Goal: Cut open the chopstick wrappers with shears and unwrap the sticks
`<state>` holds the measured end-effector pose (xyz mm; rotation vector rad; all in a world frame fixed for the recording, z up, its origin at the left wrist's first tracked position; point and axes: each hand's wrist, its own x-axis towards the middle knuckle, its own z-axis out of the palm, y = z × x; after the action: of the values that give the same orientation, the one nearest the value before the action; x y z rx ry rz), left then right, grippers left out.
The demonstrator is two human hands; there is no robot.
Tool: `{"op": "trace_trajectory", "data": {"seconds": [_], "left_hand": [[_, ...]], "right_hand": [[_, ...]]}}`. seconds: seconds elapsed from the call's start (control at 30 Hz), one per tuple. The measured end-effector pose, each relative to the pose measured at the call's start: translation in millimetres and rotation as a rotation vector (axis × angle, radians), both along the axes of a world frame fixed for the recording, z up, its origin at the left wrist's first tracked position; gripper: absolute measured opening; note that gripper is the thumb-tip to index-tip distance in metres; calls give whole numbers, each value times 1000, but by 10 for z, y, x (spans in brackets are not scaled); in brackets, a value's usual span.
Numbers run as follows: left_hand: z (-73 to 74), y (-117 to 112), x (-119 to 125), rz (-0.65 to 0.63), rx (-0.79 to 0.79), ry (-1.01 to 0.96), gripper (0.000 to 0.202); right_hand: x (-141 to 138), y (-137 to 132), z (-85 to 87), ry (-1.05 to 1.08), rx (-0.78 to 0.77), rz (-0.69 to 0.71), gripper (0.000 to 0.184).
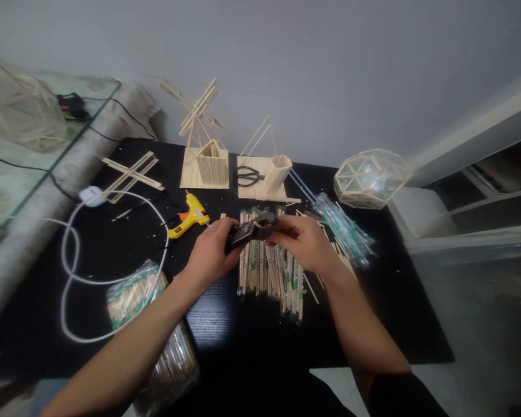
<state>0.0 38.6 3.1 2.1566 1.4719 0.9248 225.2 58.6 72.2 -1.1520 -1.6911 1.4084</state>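
My left hand (215, 246) is closed around a dark pliers-like hand tool (247, 231), held over the middle of the black table. My right hand (301, 237) is pinched at the tool's far end; a small pale sliver of wood shows there, but what the fingertips grip is too small to make out. Beneath both hands lie several wrapped chopsticks (269, 272) in clear and green-printed sleeves, with loose bare sticks beside them. A yellow glue gun (189, 217) rests just left of my left hand.
Behind stand a stick windmill model (212, 165) and a stick base with a cup-like holder (278, 174); black scissors (248, 176) lie on that base. A stick polyhedron (369, 179) sits right. A white cable (65, 289) loops left, near a chopstick pack (173, 359). Empty wrappers (345, 229) lie right.
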Motion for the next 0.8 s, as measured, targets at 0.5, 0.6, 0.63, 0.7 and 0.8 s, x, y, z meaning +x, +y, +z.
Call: {"op": "trace_trajectory", "data": {"seconds": [0.5,0.6,0.63,0.7,0.8], "left_hand": [[33,1,14,-4,2,-27,14],[44,0,16,-6,5,-31,14],[44,-1,16,-6,4,-30,14],[40,-2,13,-4,2,-26,13],[31,-4,6,1,-2,-14,14]], "right_hand": [[-1,-10,-78,38,37,-43,9],[-4,-12,-68,43,32,-44,11],[-2,-11,-64,39,31,-42,11],[1,-9,-57,37,26,-37,11],[4,-5,-50,41,15,-26,9]]}}
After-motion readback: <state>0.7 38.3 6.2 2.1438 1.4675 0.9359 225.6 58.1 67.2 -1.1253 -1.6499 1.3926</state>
